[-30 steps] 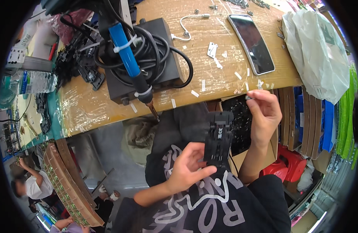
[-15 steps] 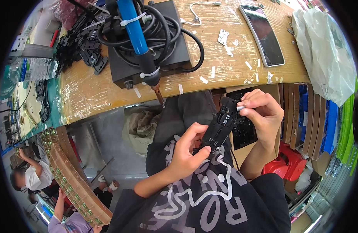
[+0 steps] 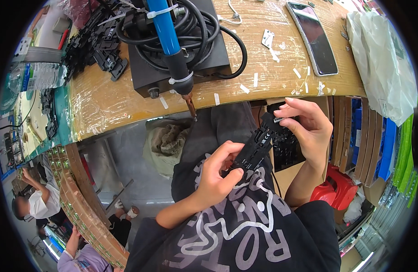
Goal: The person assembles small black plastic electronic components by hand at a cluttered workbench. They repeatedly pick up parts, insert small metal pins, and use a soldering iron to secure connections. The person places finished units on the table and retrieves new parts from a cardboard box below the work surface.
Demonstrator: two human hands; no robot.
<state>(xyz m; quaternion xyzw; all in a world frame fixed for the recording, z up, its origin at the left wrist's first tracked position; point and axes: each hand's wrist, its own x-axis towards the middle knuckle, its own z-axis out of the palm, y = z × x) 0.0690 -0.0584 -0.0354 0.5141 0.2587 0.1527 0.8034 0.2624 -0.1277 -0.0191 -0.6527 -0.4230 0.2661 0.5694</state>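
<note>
My left hand [image 3: 216,174] grips the lower end of a long black plastic part [image 3: 253,152] held over my lap, tilted up to the right. My right hand [image 3: 304,129] pinches the part's upper end, with a small metal piece between thumb and fingertips. Both hands are below the front edge of a wooden workbench [image 3: 105,106]. A blue-handled soldering iron [image 3: 172,50] lies on a black box [image 3: 182,68] on the bench, its tip poking past the edge just above my hands.
A dark phone [image 3: 314,38] and bits of white tape lie on the bench's right side. A pile of black plastic parts [image 3: 98,45] sits at its left. A clear plastic bag [image 3: 383,63] hangs at right, with cardboard boxes below. Other people sit at lower left.
The black part has tilted from upright to slanted, and my right hand has dropped from the bench edge onto its upper end. The view has shifted closer to the bench.
</note>
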